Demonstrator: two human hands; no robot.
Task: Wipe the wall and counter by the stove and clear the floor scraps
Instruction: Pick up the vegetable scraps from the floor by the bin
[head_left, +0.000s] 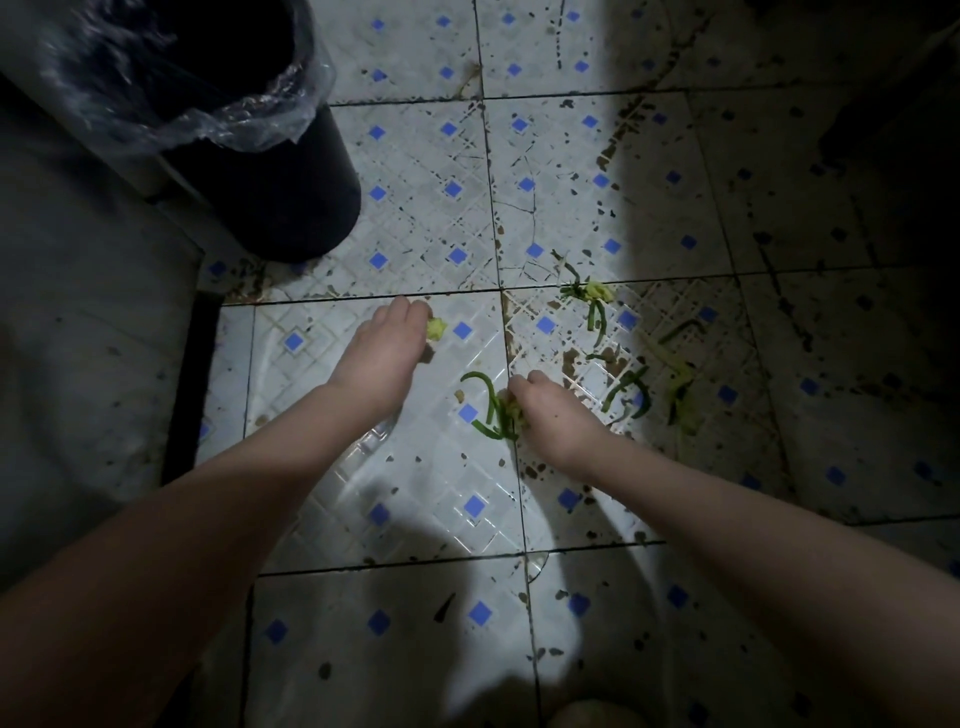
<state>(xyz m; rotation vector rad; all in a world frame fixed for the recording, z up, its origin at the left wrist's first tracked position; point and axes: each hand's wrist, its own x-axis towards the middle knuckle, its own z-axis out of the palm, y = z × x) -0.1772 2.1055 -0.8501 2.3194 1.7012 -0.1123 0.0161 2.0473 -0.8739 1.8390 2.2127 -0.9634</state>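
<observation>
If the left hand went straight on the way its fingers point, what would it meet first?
The small yellow-green scrap on the floor, right at the fingers of the left hand. Whether they already touch it is unclear.

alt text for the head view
The left hand touches a pale yellow-green lump and the right hand grips dark green strips on a stained white tile floor with blue diamonds. A black plastic-lined bin stands upper left.

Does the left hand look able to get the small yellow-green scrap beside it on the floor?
Probably yes. The left hand has its fingers right at the yellow-green scrap, with nothing between them; the right hand grips the green strips, apart.
</observation>
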